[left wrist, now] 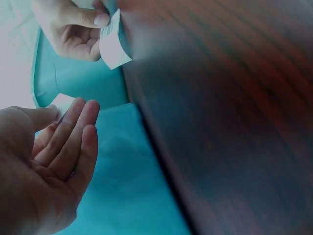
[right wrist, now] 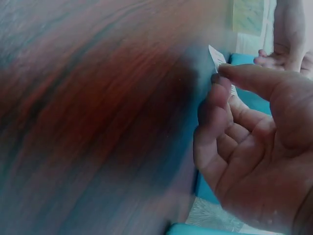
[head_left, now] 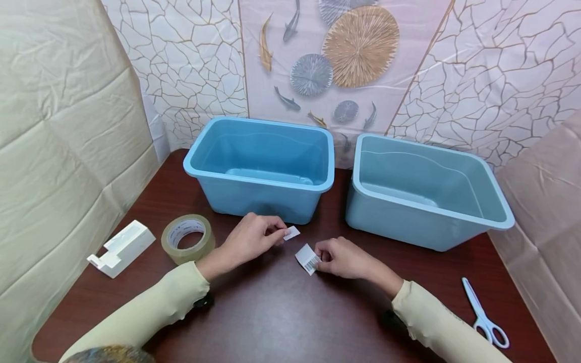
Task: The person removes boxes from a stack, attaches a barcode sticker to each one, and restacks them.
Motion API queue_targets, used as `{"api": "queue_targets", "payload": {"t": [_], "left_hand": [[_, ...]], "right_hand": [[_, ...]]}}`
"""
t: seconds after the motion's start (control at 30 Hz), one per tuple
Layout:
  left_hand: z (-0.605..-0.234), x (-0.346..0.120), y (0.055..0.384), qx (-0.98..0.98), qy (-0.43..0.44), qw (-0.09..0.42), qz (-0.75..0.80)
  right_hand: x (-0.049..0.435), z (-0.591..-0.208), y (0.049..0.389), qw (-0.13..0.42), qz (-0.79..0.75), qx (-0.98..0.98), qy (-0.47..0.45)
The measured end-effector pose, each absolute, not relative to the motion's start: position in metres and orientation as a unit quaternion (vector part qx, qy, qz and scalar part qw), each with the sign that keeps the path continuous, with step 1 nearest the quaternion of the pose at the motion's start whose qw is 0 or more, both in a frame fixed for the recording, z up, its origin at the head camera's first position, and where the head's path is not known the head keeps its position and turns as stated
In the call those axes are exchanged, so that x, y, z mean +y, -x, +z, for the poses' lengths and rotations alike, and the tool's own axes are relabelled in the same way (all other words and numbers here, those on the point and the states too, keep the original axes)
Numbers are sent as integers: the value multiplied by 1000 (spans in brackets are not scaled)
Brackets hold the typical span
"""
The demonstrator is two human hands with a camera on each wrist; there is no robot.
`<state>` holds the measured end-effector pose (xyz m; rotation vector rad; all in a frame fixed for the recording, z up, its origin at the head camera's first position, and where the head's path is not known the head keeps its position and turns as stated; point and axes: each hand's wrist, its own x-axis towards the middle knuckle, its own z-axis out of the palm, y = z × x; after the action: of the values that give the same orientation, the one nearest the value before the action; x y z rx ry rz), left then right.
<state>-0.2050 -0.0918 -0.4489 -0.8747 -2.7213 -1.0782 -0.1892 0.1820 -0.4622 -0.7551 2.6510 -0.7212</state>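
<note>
Between thumb and index finger, my left hand (head_left: 252, 238) pinches a small white paper piece (head_left: 292, 233), just in front of the left blue bin. My right hand (head_left: 347, 258) pinches a slightly bent white label (head_left: 308, 259) with printed barcode lines, held a short way above the dark table. The two pieces are apart. In the left wrist view, the small paper piece (left wrist: 62, 104) shows between thumb and fingers, and the barcode label (left wrist: 114, 43) hangs from the other hand. In the right wrist view, the label (right wrist: 220, 61) is seen nearly edge-on.
A blue bin (head_left: 258, 182) stands at the back left, a grey-blue bin (head_left: 426, 214) at the back right. On the left lie a roll of packing tape (head_left: 206, 242) and a white open box (head_left: 131, 249). Light-blue scissors (head_left: 481, 315) lie at the right on the brown table (head_left: 272, 317).
</note>
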Motion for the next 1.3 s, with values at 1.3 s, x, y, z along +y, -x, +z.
{"api": "queue_targets", "payload": {"t": [1.3], "left_hand": [[-451,-113,188,-860,190,346,-323]], "right_hand": [[77,-439,198,-124,-599,775,157]]}}
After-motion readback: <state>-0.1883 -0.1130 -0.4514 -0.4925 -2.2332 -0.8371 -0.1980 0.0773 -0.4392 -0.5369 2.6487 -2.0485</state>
